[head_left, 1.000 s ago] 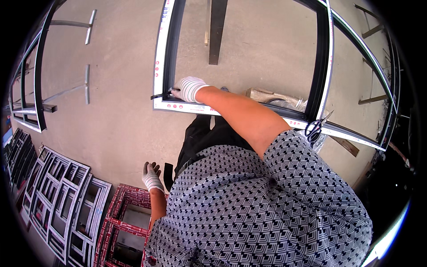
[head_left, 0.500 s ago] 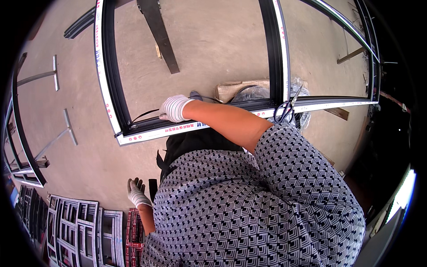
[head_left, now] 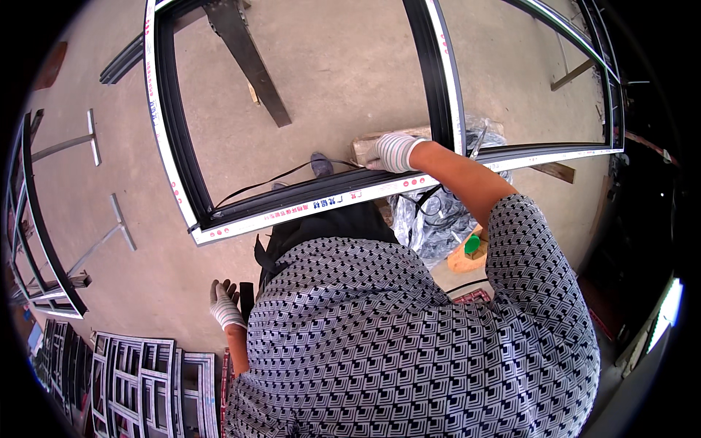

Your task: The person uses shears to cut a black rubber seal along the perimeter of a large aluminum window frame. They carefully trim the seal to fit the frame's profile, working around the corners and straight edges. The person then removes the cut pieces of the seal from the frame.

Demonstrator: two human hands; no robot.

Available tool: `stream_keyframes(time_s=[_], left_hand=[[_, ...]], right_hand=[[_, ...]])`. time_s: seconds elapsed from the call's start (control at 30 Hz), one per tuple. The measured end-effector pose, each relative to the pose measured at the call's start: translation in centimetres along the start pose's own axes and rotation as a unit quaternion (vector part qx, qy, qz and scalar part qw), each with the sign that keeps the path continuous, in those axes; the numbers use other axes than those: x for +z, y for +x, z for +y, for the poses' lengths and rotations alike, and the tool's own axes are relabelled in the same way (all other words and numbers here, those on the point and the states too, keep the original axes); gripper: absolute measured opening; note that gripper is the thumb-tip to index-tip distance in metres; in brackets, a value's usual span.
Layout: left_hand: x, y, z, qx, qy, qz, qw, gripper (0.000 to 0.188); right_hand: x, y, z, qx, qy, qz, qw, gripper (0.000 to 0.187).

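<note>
A thin black strip (head_left: 279,176) starts at the near left corner of a black frame (head_left: 314,206) edged in white film, bows up over the opening, and meets the right hand (head_left: 394,153) at the frame's near edge. Below that edge, to the right, a clear plastic bag (head_left: 438,223) holds dark, looped material; exactly what, I cannot make out. Just beside it sits a round green piece (head_left: 472,244).

The right arm reaches forward across the near edge, palm down, its grip pinched on the strip. The left hand (head_left: 225,306) hangs out at the person's side, well apart from the frame, fingers loosely spread and holding nothing.

I count one strip, one bag, one green piece and two striped gloves. Several smaller grey frames (head_left: 142,387) lean at lower left, overlapping too much to count.
</note>
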State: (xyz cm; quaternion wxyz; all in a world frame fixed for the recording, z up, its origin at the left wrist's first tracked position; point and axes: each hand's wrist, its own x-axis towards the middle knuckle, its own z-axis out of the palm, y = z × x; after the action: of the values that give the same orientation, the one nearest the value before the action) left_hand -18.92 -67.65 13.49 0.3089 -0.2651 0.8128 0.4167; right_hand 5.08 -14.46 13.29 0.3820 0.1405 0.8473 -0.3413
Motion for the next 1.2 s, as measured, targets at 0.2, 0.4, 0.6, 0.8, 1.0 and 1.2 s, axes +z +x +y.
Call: stream_keyframes(time_s=[0.2, 0.4, 0.6, 0.8, 1.0, 1.2], left_hand=[[-1.3, 2.4, -2.4, -0.024, -0.002, -0.014, 1.000, 0.048], [0.3, 0.5, -0.2, 0.007, 0.000, -0.022, 1.000, 0.048], [0.8, -1.4, -0.7, 0.000, -0.015, 0.003, 1.000, 0.049], [-1.1, -1.0, -4.6, -0.029, -0.037, 0.007, 0.999, 0.047], [-1.4, -1.8, -6.0, -0.045, -0.090, 0.050, 0.994, 0.044], [-0.1, -1.0, -4.6, -0.027, -0.069, 0.029, 0.997, 0.043]], right_hand=[[-2.5, -1.2, 6.6, 0.018, -0.251, -0.120, 0.960, 0.015], [-1.9, -1.0, 9.4, -0.050, -0.371, -0.267, 0.888, 0.022], [-1.0, -0.5, 8.8, -0.038, -0.368, -0.304, 0.878, 0.025], [-0.3, -1.2, 8.8, -0.072, -0.337, -0.292, 0.892, 0.024], [-1.6, -0.7, 7.5, -0.049, -0.342, -0.343, 0.873, 0.056], [1.8, 0.3, 11.5, -0.031, -0.278, -0.299, 0.912, 0.077]])
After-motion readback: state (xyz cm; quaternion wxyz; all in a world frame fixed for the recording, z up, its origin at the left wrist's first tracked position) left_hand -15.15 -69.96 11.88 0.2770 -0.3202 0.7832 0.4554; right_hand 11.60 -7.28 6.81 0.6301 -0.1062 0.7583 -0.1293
